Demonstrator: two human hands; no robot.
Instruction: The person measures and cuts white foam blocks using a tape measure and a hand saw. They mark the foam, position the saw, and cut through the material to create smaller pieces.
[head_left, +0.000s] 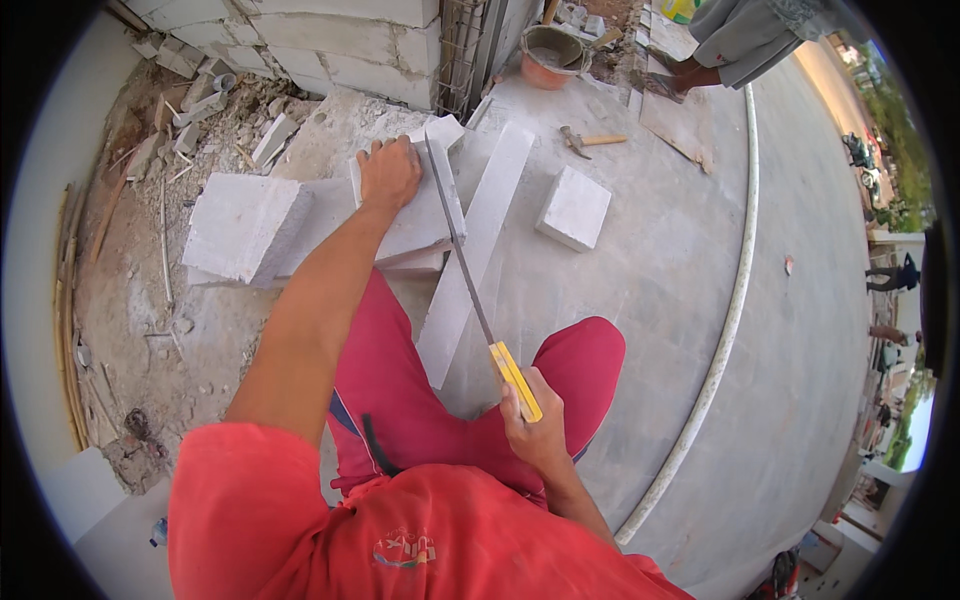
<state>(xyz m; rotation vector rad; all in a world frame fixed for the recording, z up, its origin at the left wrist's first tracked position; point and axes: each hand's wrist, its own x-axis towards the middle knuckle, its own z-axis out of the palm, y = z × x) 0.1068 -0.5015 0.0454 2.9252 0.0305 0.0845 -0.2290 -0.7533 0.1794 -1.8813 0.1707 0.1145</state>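
Note:
My right hand (537,425) is closed around the yellow handle of a hand saw (466,270). The saw's long blade runs up and away to the left, lying across a pale lightweight block (420,215) near its right end. On the far left part of that block rests my left hand (388,172), its fingers spread out and pressing on top. Under and beside the sawn block lie further white blocks, among them a large block (240,225) to the left and a long narrow strip (480,250) to the right.
A small white block (575,208) and a hammer (592,140) lie on the concrete floor to the right. Beyond stands an orange bucket (548,62). Another person (745,45) stands at far right. A long white pipe (735,320) curves along the floor. Rubble (215,130) covers the left.

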